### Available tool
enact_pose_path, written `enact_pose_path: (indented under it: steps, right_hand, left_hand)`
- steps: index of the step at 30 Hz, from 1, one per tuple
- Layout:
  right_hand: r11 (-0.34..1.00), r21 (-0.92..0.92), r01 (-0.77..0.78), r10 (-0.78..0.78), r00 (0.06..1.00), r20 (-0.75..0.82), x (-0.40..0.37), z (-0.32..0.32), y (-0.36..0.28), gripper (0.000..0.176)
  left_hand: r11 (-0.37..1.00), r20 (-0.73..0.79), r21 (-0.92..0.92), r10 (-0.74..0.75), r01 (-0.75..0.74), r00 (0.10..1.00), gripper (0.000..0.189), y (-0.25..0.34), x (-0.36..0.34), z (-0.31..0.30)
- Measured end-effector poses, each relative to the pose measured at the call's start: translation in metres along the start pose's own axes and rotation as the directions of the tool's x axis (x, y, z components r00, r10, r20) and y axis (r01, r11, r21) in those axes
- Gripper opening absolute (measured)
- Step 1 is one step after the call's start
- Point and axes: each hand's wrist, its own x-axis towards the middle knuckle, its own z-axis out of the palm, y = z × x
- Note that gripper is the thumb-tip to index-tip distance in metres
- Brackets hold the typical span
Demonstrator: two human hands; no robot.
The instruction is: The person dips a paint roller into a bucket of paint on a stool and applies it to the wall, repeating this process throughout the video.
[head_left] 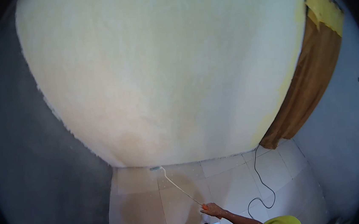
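Note:
My right hand (214,210) is closed around the orange handle of a paint roller (178,188), its arm reaching in from a yellow-green sleeve (279,223) at the bottom. The roller's long pale rod runs up and to the left. Its roller head (155,168) is low down, right at the foot of the pale wall (168,79), where wall and tiles meet. My left hand is out of view.
A brown curtain (312,70) with a yellow top hangs at the wall's right edge. A thin dark cable (258,177) snakes over the tiled floor (228,184). The left wall (22,125) is dark grey, the right wall (340,140) bluish.

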Motion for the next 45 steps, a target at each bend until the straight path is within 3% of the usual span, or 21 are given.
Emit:
enact_pose_path:
  steps: [1,3,4,5,10,12,14,16,18,19,20,21,22,24,26,28,30,37,40,43,45]
  right_hand:
    - [0.996,-0.004,0.093,-0.093,0.996,0.001,0.007,-0.003,-0.002,0.039]
    - [0.982,0.04,0.182,-0.184,0.982,0.049,0.022,-0.006,-0.007,0.044]
    - [0.983,0.035,0.18,-0.182,0.98,0.08,0.029,-0.008,-0.012,0.04]
    - [0.984,0.03,0.178,-0.18,0.977,0.112,0.033,-0.009,-0.018,0.035]
    - [0.98,0.02,0.199,-0.193,0.918,0.346,0.025,-0.024,-0.068,0.039]
    - [0.983,-0.01,0.181,-0.161,0.896,0.414,0.009,-0.02,-0.09,0.04]
    - [0.98,-0.008,0.199,-0.174,0.872,0.458,-0.011,-0.011,-0.107,0.043]
    - [0.97,-0.025,0.243,-0.202,0.857,0.473,-0.034,0.005,-0.123,0.043]
    - [0.958,-0.037,0.285,-0.232,0.843,0.486,-0.057,0.022,-0.141,0.042]
    - [0.958,-0.034,0.285,-0.232,0.84,0.491,-0.07,0.031,-0.151,0.042]
    - [0.958,-0.03,0.286,-0.234,0.836,0.496,-0.081,0.039,-0.163,0.042]
    - [0.953,-0.032,0.302,-0.244,0.823,0.514,-0.093,0.044,-0.178,0.042]
    - [0.964,-0.03,0.264,-0.206,0.814,0.542,-0.106,0.049,-0.194,0.041]
    - [0.969,-0.037,0.245,-0.177,0.789,0.588,-0.121,0.067,-0.219,0.041]
    - [0.927,-0.047,0.371,-0.287,0.786,0.548,-0.137,0.089,-0.235,0.044]
    - [0.898,0.003,0.44,-0.381,0.776,0.503,-0.157,0.108,-0.255,0.046]
    - [0.91,-0.099,0.402,-0.288,0.787,0.546,-0.174,0.115,-0.301,0.051]
    - [0.86,-0.012,0.509,-0.422,0.726,0.544,-0.207,0.135,-0.383,0.046]
    - [0.723,-0.004,0.691,-0.61,0.642,0.465,-0.199,0.16,-0.397,0.04]
    - [0.668,-0.047,0.743,-0.623,0.592,0.511,-0.195,0.177,-0.435,0.042]
    - [0.599,-0.071,0.798,-0.664,0.544,0.513,-0.193,0.196,-0.463,0.041]
  left_hand:
    - [1.0,-0.027,-0.01,-0.027,0.027,0.999,0.024,-0.004,-0.009,0.002]
    - [0.947,-0.076,0.287,0.173,-0.145,0.982,0.026,-0.012,-0.03,0.005]
    - [0.976,-0.075,0.208,0.088,-0.07,0.993,0.037,-0.02,-0.039,0.004]
    - [0.944,-0.272,0.298,0.227,-0.142,0.935,0.02,-0.028,-0.045,0.009]
    - [0.98,-0.468,0.197,0.08,0.016,0.88,0.019,-0.052,-0.115,-0.012]
    - [0.992,-0.527,0.125,0.056,0.012,0.848,0.017,-0.106,-0.121,-0.027]
    - [0.966,-0.603,0.134,-0.097,0.221,0.792,0.018,-0.128,-0.138,-0.042]
    - [0.962,-0.651,0.169,-0.056,0.216,0.757,0.021,-0.179,-0.145,-0.051]
    - [0.953,-0.556,-0.064,-0.28,0.295,0.783,0.026,-0.191,-0.16,-0.058]
    - [0.795,-0.354,0.607,0.257,0.011,0.899,0.039,-0.204,-0.171,-0.07]
    - [0.803,-0.325,0.597,0.242,0.0,0.914,0.047,-0.213,-0.18,-0.073]
    - [0.957,-0.431,0.243,-0.036,0.155,0.901,0.046,-0.221,-0.188,-0.073]
    - [0.944,-0.424,-0.152,-0.33,0.292,0.843,0.046,-0.229,-0.196,-0.071]
    - [0.864,-0.346,-0.396,-0.453,0.309,0.822,0.041,-0.212,-0.228,-0.076]
    - [0.853,-0.335,-0.421,-0.463,0.309,0.82,0.044,-0.211,-0.253,-0.085]
    - [0.966,-0.527,0.243,0.056,0.088,0.848,0.051,-0.213,-0.276,-0.085]
    - [0.96,-0.457,0.25,0.002,0.126,0.89,0.058,-0.182,-0.295,-0.094]
    - [0.966,-0.558,-0.256,-0.176,0.034,0.811,0.058,-0.143,-0.326,-0.105]
    - [0.93,-0.583,-0.361,-0.28,0.066,0.763,0.058,-0.13,-0.328,-0.122]
    - [0.9,-0.614,-0.433,-0.337,0.052,0.714,0.058,-0.132,-0.333,-0.132]
    - [0.751,-0.543,-0.66,-0.453,-0.026,0.707,0.058,-0.132,-0.337,-0.145]
